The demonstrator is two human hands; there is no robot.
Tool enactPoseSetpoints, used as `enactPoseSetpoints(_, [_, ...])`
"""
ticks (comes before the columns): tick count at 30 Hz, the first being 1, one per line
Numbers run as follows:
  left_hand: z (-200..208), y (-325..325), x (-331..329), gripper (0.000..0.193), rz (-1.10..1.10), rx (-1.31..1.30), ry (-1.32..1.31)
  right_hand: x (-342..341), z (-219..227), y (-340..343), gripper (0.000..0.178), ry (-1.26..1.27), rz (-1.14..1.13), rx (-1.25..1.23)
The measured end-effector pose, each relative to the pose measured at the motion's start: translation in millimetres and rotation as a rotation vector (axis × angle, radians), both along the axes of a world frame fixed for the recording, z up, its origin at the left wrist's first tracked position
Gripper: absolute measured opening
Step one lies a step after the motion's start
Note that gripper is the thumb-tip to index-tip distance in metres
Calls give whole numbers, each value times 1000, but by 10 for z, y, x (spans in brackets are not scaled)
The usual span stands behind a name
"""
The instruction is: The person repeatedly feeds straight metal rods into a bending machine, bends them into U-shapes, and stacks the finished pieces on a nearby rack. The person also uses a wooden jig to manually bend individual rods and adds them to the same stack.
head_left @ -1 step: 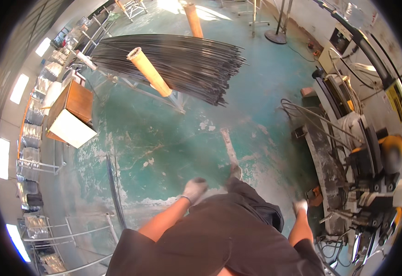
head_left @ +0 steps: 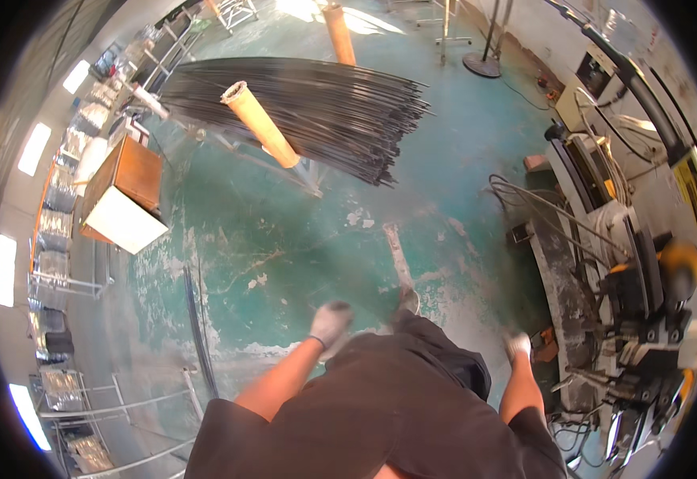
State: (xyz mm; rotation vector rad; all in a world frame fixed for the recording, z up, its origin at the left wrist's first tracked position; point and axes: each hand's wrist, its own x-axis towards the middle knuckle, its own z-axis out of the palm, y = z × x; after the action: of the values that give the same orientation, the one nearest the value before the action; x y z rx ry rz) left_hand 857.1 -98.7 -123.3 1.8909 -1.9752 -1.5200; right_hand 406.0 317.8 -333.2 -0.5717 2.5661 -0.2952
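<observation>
My left hand (head_left: 331, 322), in a pale work glove with a dark fingertip area, hangs in front of my dark clothes above the green floor (head_left: 284, 239). Its fingers are blurred by motion, and no object shows in it. On the other side, my right hand (head_left: 517, 346), also in a pale glove, hangs low beside the machine (head_left: 643, 271) at the right. Its fingers are too small and unclear to read. Neither hand visibly touches anything. Ahead lies a wide bundle of long thin black rods (head_left: 308, 112) on a metal rack (head_left: 296, 176), with an orange-brown tube (head_left: 260, 124) standing against it.
A second brown tube (head_left: 338, 36) stands behind the rods. To the left are a brown box with a white panel (head_left: 125, 219), dark strips (head_left: 197, 327) on the floor and metal rails (head_left: 125, 411). Hoses (head_left: 524, 191) loop out from the machine. A round-based stand (head_left: 482, 65) is farther back.
My left hand has shifted slightly to the left and forward. My right hand has moved forward a little. The rods and the machine stay as they were.
</observation>
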Motion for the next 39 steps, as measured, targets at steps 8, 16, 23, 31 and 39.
enactPoseSetpoints(8, [508, -1463, -388, 32, 698, 92, 458, -725, 1004, -4718, 46, 14, 277, -404])
enactPoseSetpoints(16, [-601, -2639, -544, 35, 629, 357, 588, 263, 1699, -7196, 76, 22, 616, -413])
enactPoseSetpoints(23, [-405, -4472, -417, 37, 457, -23, 530, 771, 1936, -8522, 113, 95, 682, -131])
enactPoseSetpoints(31, [-9, -4738, -118, 39, 656, 36, 353, 1114, 1575, -8840, 82, 292, 806, -36])
enactPoseSetpoints(39, [-213, -4210, -412, 34, 760, 278, 372, 859, 1916, -9170, 35, -52, 941, 66])
